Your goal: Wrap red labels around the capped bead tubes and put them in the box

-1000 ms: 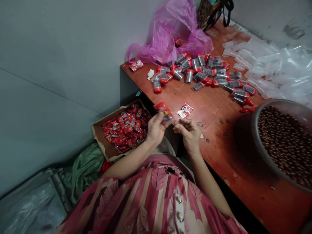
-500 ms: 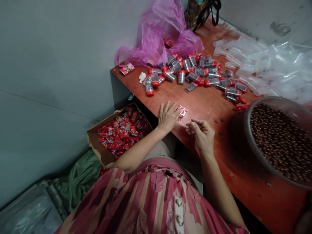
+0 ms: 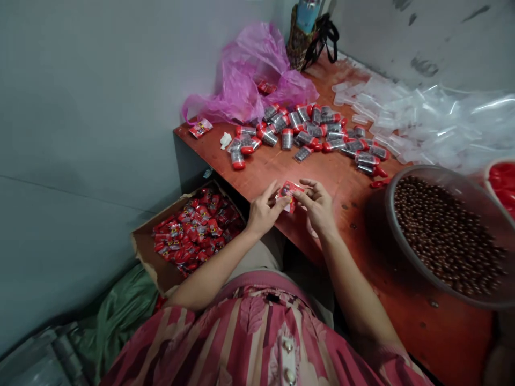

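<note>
Between my two hands is a small red printed packet (image 3: 290,192), held just above the front edge of the red-brown table (image 3: 265,174). My left hand (image 3: 263,210) pinches its left side with thumb and fingers. On its right side, my right hand (image 3: 317,206) grips it with the thumb on top. Beyond the hands lie several small clear tubes with red caps (image 3: 287,138), filled with dark balls. Left of my left arm, a cardboard box (image 3: 147,252) below table height holds many red-capped tubes in printed wrappers (image 3: 193,228).
A grey tub (image 3: 392,214) of brown balls (image 3: 442,236) stands at the right, beside a container of red caps (image 3: 505,185). Clear empty tubes (image 3: 434,123) are heaped behind it. A pink plastic bag (image 3: 245,75) and another red packet (image 3: 200,128) lie at the far left.
The red packet, flat on the table under my left fingers before, is now lifted in both hands. My right hand has moved left to it. The view has shifted slightly.
</note>
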`<action>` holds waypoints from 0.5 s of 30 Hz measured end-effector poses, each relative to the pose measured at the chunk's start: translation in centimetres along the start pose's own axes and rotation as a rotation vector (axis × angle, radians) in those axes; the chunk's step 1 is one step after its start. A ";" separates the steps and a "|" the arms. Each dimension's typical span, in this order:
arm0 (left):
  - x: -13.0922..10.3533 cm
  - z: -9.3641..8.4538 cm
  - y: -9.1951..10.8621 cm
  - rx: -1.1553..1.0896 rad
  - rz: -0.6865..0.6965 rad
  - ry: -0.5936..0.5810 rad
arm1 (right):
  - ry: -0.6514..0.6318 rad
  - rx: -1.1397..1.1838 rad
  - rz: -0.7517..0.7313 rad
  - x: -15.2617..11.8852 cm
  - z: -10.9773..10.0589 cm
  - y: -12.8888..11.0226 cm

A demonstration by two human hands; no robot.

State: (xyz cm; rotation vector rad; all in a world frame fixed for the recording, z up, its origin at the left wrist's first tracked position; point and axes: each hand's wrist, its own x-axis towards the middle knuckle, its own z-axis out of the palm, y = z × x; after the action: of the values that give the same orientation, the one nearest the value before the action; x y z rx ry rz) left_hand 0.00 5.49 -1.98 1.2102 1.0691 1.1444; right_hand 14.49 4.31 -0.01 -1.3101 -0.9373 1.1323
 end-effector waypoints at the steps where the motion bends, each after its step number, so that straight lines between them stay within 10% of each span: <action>1: 0.0 -0.3 0.2 -0.088 -0.105 -0.029 | -0.069 -0.003 0.028 0.1 0.0 -0.5; 5: 0.5 -1.3 0.0 -0.262 -0.375 -0.238 | -0.273 -0.139 0.152 1.8 -0.3 -2.2; 12: 0.6 -1.5 -0.2 -0.420 -0.476 -0.036 | 0.289 -0.815 -0.028 11.0 -0.8 -1.6; 15: 0.9 -1.8 0.2 -0.507 -0.512 0.056 | 0.287 -0.590 -0.089 14.3 -0.9 -0.7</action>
State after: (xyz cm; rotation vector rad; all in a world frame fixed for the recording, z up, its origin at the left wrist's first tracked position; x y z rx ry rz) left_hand -1.67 6.57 -1.93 0.4711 0.9735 0.9629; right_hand 18.70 17.99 -0.66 -1.8251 -1.1423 0.5864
